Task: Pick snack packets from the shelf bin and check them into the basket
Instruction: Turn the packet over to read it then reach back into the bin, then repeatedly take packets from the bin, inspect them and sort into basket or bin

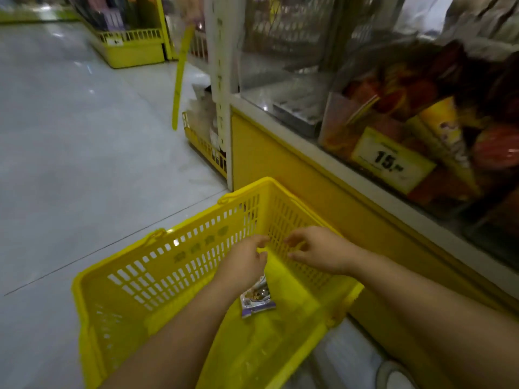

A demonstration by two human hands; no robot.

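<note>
Snack packet (257, 300): one small purple and silver packet lies on the basket floor, just below the left hand, not visibly held.
Left hand (247, 262): inside the basket, fingers loosely curled and apart, gripping nothing that shows.
Right hand (320, 252): just beside the left, over the basket's far wall, fingers spread and empty.
Basket (168, 259): yellow slotted plastic, on the pale floor (70, 164), holding only that packet.
Shelf bin (421, 122): clear-fronted, up and right of both hands, crowded with red and yellow packets.
Price tag (391, 160): yellow, reads 15.
Shelf base (295, 186): yellow panel close behind the basket.
</note>
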